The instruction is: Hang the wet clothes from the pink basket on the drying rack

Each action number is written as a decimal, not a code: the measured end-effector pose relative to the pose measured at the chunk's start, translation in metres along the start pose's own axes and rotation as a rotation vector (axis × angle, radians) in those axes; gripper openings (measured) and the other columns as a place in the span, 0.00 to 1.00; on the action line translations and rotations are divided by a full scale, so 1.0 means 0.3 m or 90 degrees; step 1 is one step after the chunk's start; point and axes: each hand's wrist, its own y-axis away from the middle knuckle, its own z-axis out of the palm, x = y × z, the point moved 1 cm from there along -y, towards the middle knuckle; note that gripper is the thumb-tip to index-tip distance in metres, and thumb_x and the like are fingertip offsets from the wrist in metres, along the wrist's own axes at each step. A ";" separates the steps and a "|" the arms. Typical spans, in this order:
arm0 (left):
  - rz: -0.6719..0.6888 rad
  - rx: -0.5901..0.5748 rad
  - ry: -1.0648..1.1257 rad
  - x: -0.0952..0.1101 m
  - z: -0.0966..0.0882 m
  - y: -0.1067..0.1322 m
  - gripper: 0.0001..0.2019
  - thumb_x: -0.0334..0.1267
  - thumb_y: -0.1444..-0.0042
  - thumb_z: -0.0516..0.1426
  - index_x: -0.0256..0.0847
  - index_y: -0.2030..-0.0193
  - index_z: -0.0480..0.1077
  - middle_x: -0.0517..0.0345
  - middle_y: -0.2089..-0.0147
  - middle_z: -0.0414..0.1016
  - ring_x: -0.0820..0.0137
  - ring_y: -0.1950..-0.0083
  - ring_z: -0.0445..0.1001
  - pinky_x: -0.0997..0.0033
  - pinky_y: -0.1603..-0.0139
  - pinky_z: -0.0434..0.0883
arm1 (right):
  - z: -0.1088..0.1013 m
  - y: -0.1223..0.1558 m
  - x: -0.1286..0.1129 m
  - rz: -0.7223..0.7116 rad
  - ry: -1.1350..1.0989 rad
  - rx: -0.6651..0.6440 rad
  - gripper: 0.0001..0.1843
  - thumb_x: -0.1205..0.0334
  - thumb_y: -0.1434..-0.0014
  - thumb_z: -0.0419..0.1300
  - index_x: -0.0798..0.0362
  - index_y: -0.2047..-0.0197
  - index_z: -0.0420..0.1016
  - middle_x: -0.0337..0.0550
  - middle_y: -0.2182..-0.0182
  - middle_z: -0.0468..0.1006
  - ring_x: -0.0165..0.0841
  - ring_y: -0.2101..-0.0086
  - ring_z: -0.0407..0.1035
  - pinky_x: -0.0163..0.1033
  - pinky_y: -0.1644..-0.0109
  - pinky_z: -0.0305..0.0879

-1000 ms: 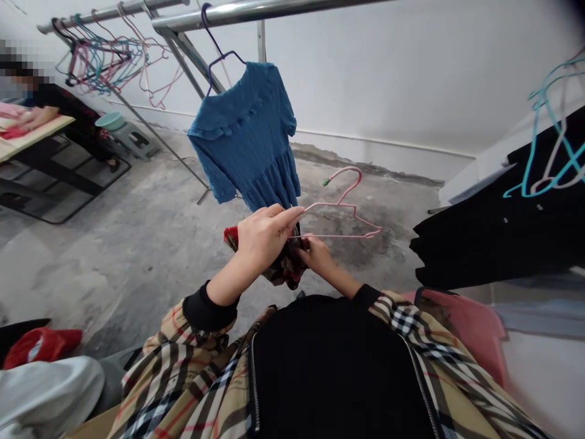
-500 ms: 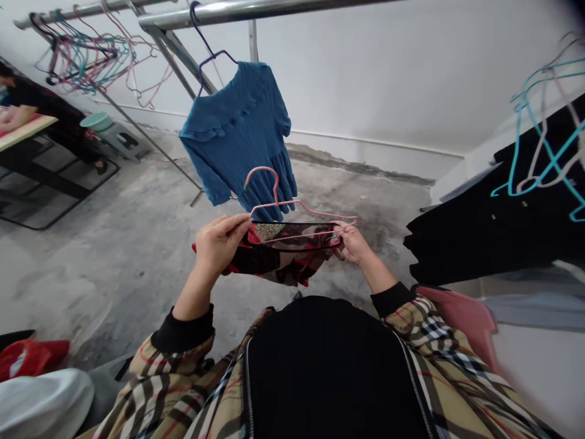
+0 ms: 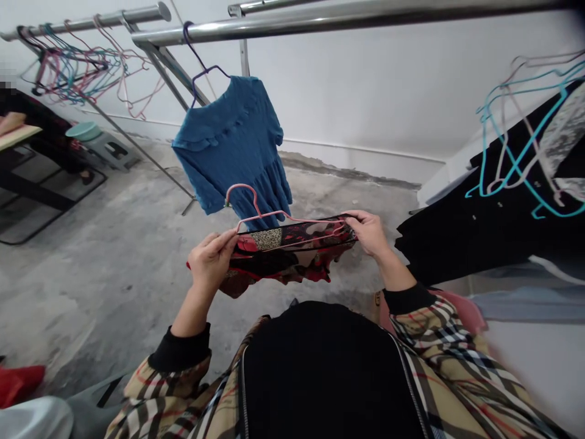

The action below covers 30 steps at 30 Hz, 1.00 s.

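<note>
Both my hands hold a red and black patterned garment stretched across a pink wire hanger. My left hand pinches the garment's left end at the hanger's shoulder. My right hand grips the right end. The hanger's hook stands up between them. Just beyond hangs a blue dress on a purple hanger from a steel rail.
A second rail at the far left carries several bare hangers. Black clothing and teal hangers are at the right. A green basin on a stool stands by the wall. Red and white cloth lies at the lower left.
The hanger swung from my right side to the middle and went into the garment. My hands moved apart and spread the garment along it, then lifted it slightly.
</note>
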 end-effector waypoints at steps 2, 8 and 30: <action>0.027 -0.019 -0.032 0.014 0.010 0.007 0.12 0.45 0.39 0.57 0.46 0.57 0.80 0.59 0.71 0.76 0.74 0.70 0.73 0.77 0.69 0.67 | -0.011 -0.016 -0.010 -0.027 0.024 0.015 0.11 0.59 0.50 0.62 0.53 0.63 0.80 0.42 0.67 0.81 0.32 0.68 0.73 0.38 0.62 0.70; 0.052 -0.077 -0.061 0.043 0.057 0.011 0.11 0.45 0.39 0.57 0.49 0.57 0.80 0.60 0.71 0.76 0.74 0.70 0.73 0.77 0.69 0.65 | -0.029 0.036 -0.161 -0.084 0.146 -0.116 0.14 0.57 0.45 0.61 0.53 0.58 0.80 0.42 0.67 0.80 0.31 0.70 0.72 0.37 0.66 0.70; -0.159 -0.024 0.041 -0.165 0.089 -0.073 0.16 0.45 0.43 0.56 0.42 0.52 0.76 0.53 0.62 0.78 0.67 0.63 0.74 0.68 0.60 0.71 | -0.208 0.026 -0.435 -0.436 0.399 -0.119 0.11 0.54 0.39 0.59 0.46 0.61 0.82 0.42 0.66 0.83 0.38 0.69 0.77 0.40 0.64 0.72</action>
